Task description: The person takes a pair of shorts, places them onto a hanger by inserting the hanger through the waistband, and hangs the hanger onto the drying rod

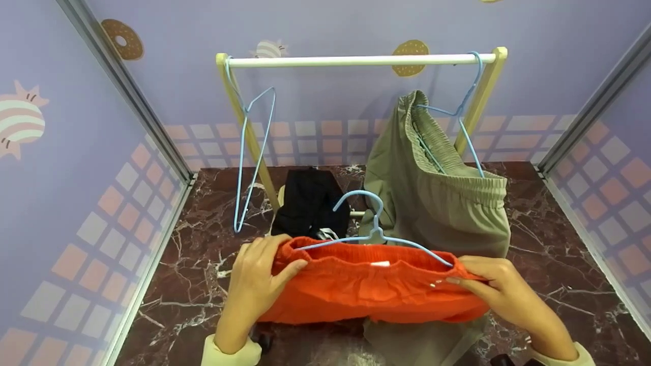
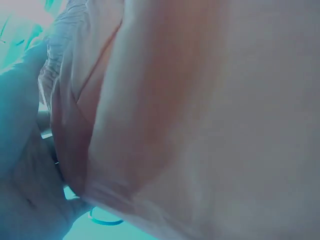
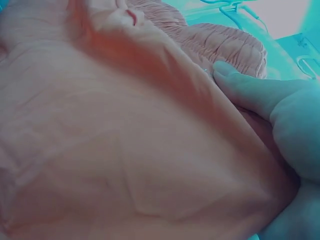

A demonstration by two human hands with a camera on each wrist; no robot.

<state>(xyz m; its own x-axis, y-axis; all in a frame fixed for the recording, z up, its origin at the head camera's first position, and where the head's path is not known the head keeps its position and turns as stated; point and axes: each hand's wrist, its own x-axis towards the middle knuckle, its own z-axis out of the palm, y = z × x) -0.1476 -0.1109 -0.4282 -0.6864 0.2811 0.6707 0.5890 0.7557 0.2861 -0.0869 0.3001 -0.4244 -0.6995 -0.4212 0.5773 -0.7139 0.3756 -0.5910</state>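
Orange elastic-waist pants (image 1: pixel 376 290) are held up in front of me, with a light blue hanger (image 1: pixel 376 234) inside the waistband and its hook pointing up. My left hand (image 1: pixel 259 274) grips the waistband's left end, thumb in front. At the right end, my right hand (image 1: pixel 501 284) pinches the waistband near the hanger's arm tip. The fabric (image 2: pixel 200 125) fills most of the left wrist view and hides the fingers' grip there. In the right wrist view, the thumb (image 3: pixel 240 85) presses on the waistband (image 3: pixel 225 47).
Behind stands a rack with a white rail (image 1: pixel 330 61). An empty blue hanger (image 1: pixel 244 152) hangs at its left, and khaki pants (image 1: pixel 437 203) hang on another hanger at its right. A black garment (image 1: pixel 310 201) lies below on the dark marbled surface (image 1: pixel 188 284).
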